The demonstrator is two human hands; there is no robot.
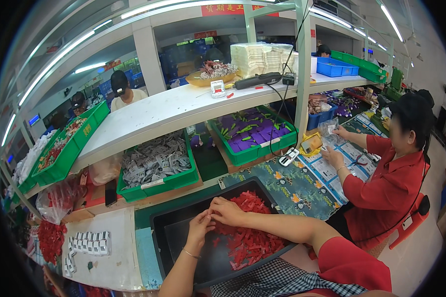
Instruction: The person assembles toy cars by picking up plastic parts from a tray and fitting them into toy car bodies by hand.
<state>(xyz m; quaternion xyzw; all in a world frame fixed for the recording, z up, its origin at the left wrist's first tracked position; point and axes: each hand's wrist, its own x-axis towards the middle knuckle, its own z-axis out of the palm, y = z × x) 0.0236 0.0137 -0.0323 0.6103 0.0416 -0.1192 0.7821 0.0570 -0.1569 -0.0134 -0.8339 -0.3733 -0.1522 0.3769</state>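
Observation:
My left hand [199, 228] and my right hand [226, 211] meet over a black tray [171, 242] in front of me. The fingertips of both are pinched together and touch each other. Whatever lies between them is too small or hidden to make out. Under and beside my right hand is a heap of small flat red pieces [252, 250], piled along the tray's right side. A few loose red bits lie near the middle of the tray.
A green bin [158, 185] of grey-white parts and another green bin [277, 147] of purple and green parts stand beyond the tray. White pieces [91, 243] sit in rows on a board at left. A co-worker in red [389, 183] handles a clear bag [328, 129] at right.

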